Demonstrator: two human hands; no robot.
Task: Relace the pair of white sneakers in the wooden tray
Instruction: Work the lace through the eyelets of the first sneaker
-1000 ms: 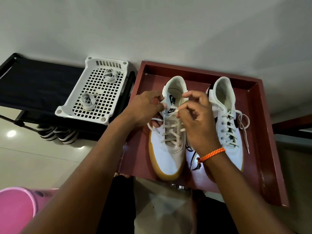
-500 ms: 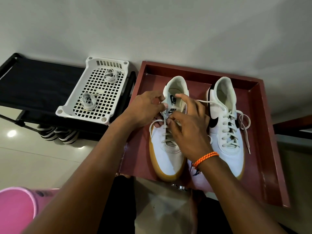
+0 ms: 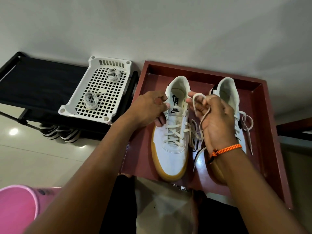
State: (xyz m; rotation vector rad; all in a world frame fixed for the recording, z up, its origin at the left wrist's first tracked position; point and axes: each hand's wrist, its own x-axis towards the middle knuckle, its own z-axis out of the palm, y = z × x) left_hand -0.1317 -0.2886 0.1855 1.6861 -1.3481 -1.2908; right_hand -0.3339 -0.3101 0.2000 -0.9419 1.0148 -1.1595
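Two white sneakers with gum soles stand side by side in the reddish wooden tray [image 3: 270,149]. The left sneaker [image 3: 170,154] is laced up to its tongue. My left hand [image 3: 148,110] grips that shoe's left collar by the top eyelets. My right hand [image 3: 214,115] holds a loop of its cream lace [image 3: 197,98] raised beside the shoe's opening, with the lace end trailing down past my wrist. The right sneaker [image 3: 228,93] is partly hidden behind my right hand; its laces lie loose on the tray.
A white perforated plastic basket [image 3: 70,105] with two coiled spare laces [image 3: 90,102] sits on a black shoe rack [image 3: 38,85] to the left. Striped shoes [image 3: 59,133] stand under the rack. A pink bucket [image 3: 15,206] is at the lower left. A pale wall rises behind.
My right hand has lifted off the left sneaker's laces and moved up and right, drawing a loop of lace with it. My left hand stays on the shoe's collar.
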